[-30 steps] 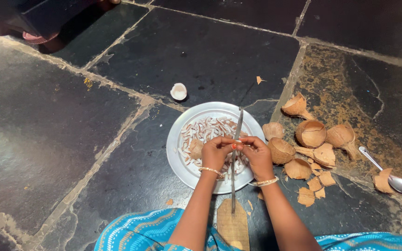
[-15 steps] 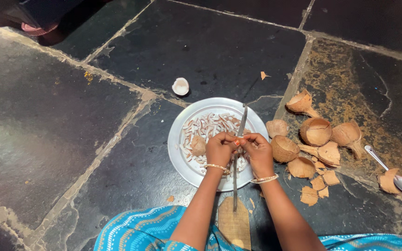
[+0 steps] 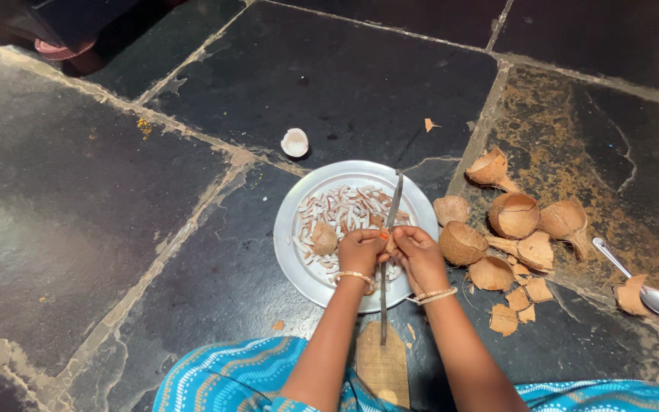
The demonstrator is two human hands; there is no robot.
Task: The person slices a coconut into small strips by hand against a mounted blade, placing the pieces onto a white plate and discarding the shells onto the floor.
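Both forearms reach from 6 o'clock toward the frame centre, wrists bangled, converging over the near rim of the steel plate (image 3: 293,252); left hand (image 3: 360,252) curled closed, fingers pinched on a small coconut piece (image 3: 385,238) pressed against the upright blade (image 3: 390,229); right hand (image 3: 419,255) likewise curled narrow, fingertips meeting the left's at the blade, gripping the same piece as far as can be told; the blade rises from a wooden board (image 3: 380,365) at 6 o'clock; plate holds coconut slices (image 3: 341,210) and one larger kernel chunk (image 3: 323,238); broken coconut shells (image 3: 512,217) lie at 3 o'clock; metal spoon (image 3: 638,282) beyond them; small white kernel bit (image 3: 294,143) at 12 o'clock of the plate.
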